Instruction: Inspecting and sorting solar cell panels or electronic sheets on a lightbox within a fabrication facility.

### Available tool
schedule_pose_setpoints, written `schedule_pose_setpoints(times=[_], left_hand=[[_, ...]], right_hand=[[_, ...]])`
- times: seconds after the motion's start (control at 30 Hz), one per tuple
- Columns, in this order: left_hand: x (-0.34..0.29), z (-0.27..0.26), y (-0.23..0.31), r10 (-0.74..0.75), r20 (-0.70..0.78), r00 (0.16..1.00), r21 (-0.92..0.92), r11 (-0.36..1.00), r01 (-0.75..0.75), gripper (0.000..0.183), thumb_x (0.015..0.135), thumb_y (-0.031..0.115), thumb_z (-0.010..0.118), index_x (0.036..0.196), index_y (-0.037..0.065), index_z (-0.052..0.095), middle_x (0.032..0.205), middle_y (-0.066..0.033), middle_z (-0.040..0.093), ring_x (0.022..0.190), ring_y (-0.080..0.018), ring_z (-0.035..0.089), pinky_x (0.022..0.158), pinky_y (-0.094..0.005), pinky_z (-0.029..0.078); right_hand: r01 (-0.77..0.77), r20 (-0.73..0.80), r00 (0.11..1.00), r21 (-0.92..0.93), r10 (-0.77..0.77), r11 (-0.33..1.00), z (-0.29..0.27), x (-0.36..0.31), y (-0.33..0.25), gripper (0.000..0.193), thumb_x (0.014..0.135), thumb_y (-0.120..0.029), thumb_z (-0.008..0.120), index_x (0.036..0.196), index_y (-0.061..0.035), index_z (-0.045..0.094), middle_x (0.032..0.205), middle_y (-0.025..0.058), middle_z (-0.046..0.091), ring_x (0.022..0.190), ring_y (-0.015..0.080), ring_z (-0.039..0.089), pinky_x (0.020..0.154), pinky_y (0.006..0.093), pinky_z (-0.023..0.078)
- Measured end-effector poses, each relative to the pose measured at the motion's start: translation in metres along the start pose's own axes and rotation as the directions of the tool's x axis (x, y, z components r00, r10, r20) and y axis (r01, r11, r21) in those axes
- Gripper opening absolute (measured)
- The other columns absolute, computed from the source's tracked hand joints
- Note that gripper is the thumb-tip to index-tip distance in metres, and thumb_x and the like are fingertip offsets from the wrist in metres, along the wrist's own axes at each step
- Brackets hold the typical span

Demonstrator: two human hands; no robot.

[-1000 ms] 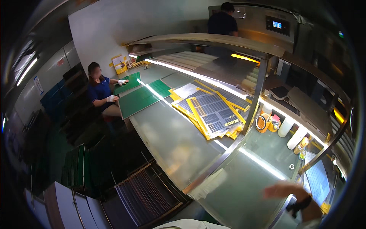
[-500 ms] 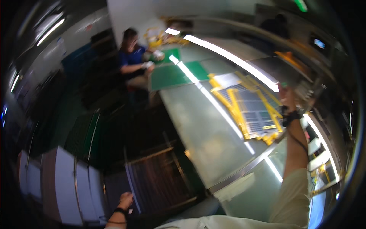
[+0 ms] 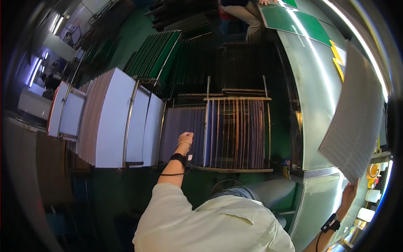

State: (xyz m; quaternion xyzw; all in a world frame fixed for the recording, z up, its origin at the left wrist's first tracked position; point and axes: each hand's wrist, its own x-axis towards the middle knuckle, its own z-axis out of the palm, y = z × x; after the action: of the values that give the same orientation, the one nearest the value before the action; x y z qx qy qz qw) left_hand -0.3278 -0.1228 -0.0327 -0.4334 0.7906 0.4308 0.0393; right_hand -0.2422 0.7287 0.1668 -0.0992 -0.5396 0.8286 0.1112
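Observation:
My right hand [image 3: 349, 194] grips a large thin grey panel [image 3: 357, 113] by its lower corner. The panel stands up at a tilt over the right side of the metal table, and its face carries a fine regular pattern. My left hand [image 3: 185, 137] is closed, its fingers curled in front of a rack [image 3: 238, 169] filled with upright panels [image 3: 241, 134]. Whether anything lies inside those fingers is hidden. Dark bands with small devices sit on both my wrists.
Left of my arm stand racks of upright white-faced panels [image 3: 111, 119]. Green boards [image 3: 153, 54] fill another rack behind. On the metal table [image 3: 312, 138] lie green sheets [image 3: 300, 23] and yellow-edged frames [image 3: 337, 61]. A seated co-worker [image 3: 247, 14] is at the far end.
The view has swung down and left toward the racks. My right hand, earlier reaching out beside the yellow-edged frames, now holds up the grey panel. My left hand stays closed by the rack.

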Motion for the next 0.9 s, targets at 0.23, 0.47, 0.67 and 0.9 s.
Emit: schedule_pose_setpoints(times=[0.23,0.47,0.67,0.9], left_hand=[[0.022,-0.027,-0.104,-0.263,0.206,0.942,0.072,0.965,0.254,0.015,0.083,0.019,0.057,0.083,0.005,0.063,0.063,-0.0025,0.056,0.051,-0.0142,0.049,0.045,-0.0307,0.037],[0.004,-0.019,-0.134,-0.26,0.395,0.881,0.384,0.918,0.099,0.031,0.085,0.027,0.049,0.097,0.002,0.063,0.085,-0.017,0.066,0.081,-0.0311,0.063,0.071,-0.0422,0.047],[0.041,0.027,-0.121,-0.023,0.217,0.976,0.238,0.971,-0.03,0.026,0.082,0.027,0.053,0.094,0.008,0.066,0.084,-0.0158,0.066,0.085,-0.035,0.062,0.076,-0.0416,0.049],[0.106,0.079,-0.108,-0.047,0.426,0.903,0.426,0.891,-0.154,0.033,0.086,0.033,0.053,0.098,0.005,0.066,0.105,-0.0161,0.062,0.101,-0.0342,0.057,0.087,-0.043,0.045]], right_hand=[[-0.434,-0.326,0.873,-0.181,0.362,0.882,0.037,0.025,0.056,0.027,0.09,-0.014,0.051,0.117,-0.0092,0.05,0.085,-0.0034,0.058,0.06,0.0038,0.047,0.056,0.0164,0.043],[-0.39,-0.451,0.887,-0.623,0.097,0.678,0.0,0.053,0.028,0.021,0.09,-0.026,0.055,0.103,-0.0093,0.057,0.083,-0.0026,0.06,0.06,0.0063,0.053,0.052,0.0179,0.042],[0.179,0.191,0.98,-0.966,-0.053,-0.187,0.16,-0.015,0.085,0.054,0.085,-0.016,0.057,0.134,-0.0034,0.036,0.132,0.0154,0.042,0.121,0.027,0.039,0.1,0.0382,0.028],[0.154,0.186,0.979,-0.945,-0.088,-0.29,0.299,-0.054,0.153,0.079,0.077,-0.016,0.062,0.142,-0.0042,0.018,0.147,0.0192,0.016,0.137,0.0347,0.012,0.109,0.0433,0.014]])
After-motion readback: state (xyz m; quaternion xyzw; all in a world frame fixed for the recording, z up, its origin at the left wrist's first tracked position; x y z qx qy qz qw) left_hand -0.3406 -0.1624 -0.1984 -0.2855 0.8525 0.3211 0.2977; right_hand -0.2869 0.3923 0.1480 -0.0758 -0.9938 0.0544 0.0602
